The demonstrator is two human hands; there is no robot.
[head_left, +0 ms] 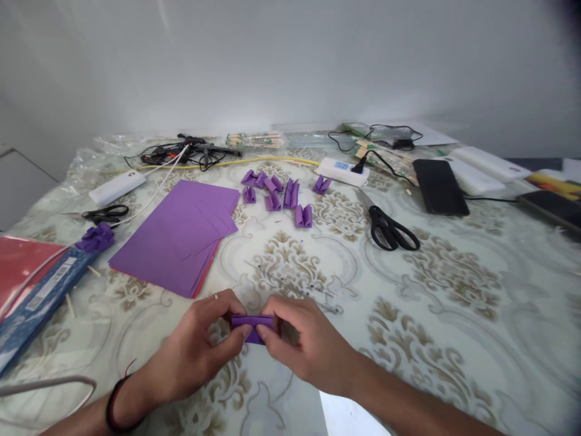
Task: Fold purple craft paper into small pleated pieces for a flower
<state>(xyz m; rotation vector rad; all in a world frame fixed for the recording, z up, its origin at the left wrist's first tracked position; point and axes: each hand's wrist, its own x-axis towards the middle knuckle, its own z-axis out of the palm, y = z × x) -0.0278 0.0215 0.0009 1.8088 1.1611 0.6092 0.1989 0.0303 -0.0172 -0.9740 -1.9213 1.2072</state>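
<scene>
A small piece of folded purple paper is pinched between my two hands near the front of the table. My left hand grips its left end with thumb and forefinger; a ring and a dark wristband show on that arm. On the right end, my right hand presses with its thumb and forefinger. Several folded purple paper pieces lie beyond my hands. To the left rests a stack of purple paper sheets, with a red edge showing beneath.
Black-handled scissors lie at right, near a black phone and a white power strip. Another pair of scissors, a white power bank and a blue package are at left. Tangled cables lie at the back.
</scene>
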